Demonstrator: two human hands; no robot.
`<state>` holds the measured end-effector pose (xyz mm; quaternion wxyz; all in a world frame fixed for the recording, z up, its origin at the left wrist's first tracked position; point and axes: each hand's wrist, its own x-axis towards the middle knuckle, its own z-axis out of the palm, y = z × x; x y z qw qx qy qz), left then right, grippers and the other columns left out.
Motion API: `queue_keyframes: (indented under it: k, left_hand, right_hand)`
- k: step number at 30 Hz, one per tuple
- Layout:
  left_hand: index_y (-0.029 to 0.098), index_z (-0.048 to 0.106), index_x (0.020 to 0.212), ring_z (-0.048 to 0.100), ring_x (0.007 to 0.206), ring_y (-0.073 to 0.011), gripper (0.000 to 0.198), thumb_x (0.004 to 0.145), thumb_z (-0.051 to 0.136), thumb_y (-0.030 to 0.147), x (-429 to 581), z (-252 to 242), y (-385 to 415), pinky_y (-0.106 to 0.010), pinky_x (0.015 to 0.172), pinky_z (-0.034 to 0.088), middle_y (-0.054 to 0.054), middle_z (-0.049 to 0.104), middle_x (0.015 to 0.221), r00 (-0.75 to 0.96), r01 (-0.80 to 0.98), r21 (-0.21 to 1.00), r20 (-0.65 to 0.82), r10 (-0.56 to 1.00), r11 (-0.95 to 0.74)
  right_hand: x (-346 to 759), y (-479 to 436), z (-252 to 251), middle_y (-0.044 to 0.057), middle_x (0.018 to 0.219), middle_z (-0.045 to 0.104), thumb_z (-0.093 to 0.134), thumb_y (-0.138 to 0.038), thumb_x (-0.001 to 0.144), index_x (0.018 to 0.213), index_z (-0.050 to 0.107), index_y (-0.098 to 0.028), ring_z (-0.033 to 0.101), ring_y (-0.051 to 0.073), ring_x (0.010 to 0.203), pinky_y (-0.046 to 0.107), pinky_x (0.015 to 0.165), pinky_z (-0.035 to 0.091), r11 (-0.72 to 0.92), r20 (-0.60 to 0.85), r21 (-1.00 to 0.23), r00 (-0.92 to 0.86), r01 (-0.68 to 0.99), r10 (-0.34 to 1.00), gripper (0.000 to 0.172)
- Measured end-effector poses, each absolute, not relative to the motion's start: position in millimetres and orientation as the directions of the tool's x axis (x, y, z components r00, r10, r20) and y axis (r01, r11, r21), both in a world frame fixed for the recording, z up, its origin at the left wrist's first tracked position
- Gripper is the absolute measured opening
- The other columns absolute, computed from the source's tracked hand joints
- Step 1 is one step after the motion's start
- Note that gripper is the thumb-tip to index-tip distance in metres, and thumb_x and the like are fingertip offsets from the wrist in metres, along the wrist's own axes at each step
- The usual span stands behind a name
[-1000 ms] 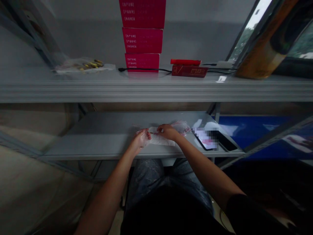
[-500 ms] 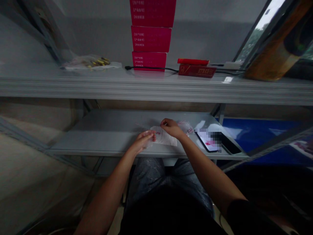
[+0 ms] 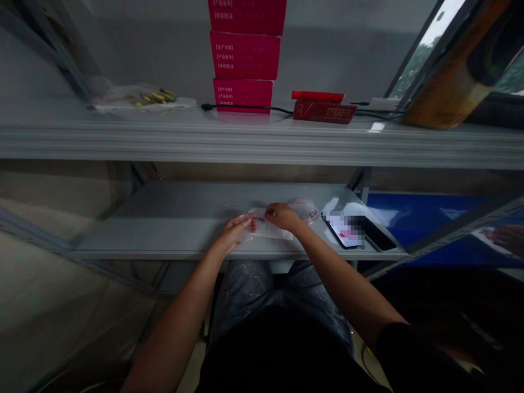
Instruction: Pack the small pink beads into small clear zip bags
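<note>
My left hand [image 3: 237, 232] is closed on a clear plastic bag [image 3: 247, 237], its thumb and fingers pinched at the bag's edge. Close to its right, my right hand [image 3: 283, 216] has curled fingers pressed together; whatever they hold is too small to make out. Beneath and between both hands lies a whitish, translucent sheet or bag [image 3: 272, 231] with small reddish marks. More clear plastic bags with red edges [image 3: 306, 209] lie just behind and right of my right hand.
On the lower shelf [image 3: 164, 218], a phone with a lit screen [image 3: 340, 229] and a dark phone [image 3: 380, 234] lie to the right. Above are the upper shelf's edge [image 3: 245, 141], stacked magenta boxes [image 3: 245, 54], a dark red box [image 3: 325, 111], a cable [image 3: 208, 107] and a bag of yellow-black pieces [image 3: 155, 97].
My right hand has moved slightly down and toward my left hand, over the whitish sheet. The left hand keeps its grip on the clear bag. The whole view has shifted a little.
</note>
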<state>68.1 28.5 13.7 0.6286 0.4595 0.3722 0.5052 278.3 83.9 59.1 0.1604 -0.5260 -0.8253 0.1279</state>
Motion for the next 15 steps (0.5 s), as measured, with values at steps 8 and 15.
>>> queue_keyframes:
  k: [8, 15]
  left_hand:
    - [0.017, 0.077, 0.100, 0.068, 0.073, -0.0174, 0.048, 0.068, 0.090, 0.050, 68.0, 10.6, 32.2, -0.027, 0.069, 0.050, -0.006, 0.074, 0.083, 0.208, -0.362, 0.928, -0.010, 0.978, 0.087]
    - [0.018, 0.076, 0.102, 0.066, 0.072, -0.0160, 0.049, 0.067, 0.091, 0.049, 70.3, 16.9, 26.8, -0.026, 0.068, 0.047, -0.005, 0.072, 0.080, 0.229, -0.322, 0.942, -0.015, 0.973, 0.090]
  right_hand:
    - [269.3, 85.9, 35.9, 0.015, 0.104, 0.080, 0.065, -0.042, 0.096, 0.099, 0.080, -0.015, 0.074, 0.026, 0.093, 0.028, 0.079, 0.049, 0.296, -0.029, -0.330, -0.323, 0.896, 0.946, 0.031]
    - [270.8, 86.9, 64.0, 0.007, 0.091, 0.076, 0.058, -0.029, 0.092, 0.092, 0.073, -0.017, 0.068, 0.019, 0.082, 0.028, 0.076, 0.051, 0.439, 0.367, -0.750, -0.241, 0.494, 0.898, 0.019]
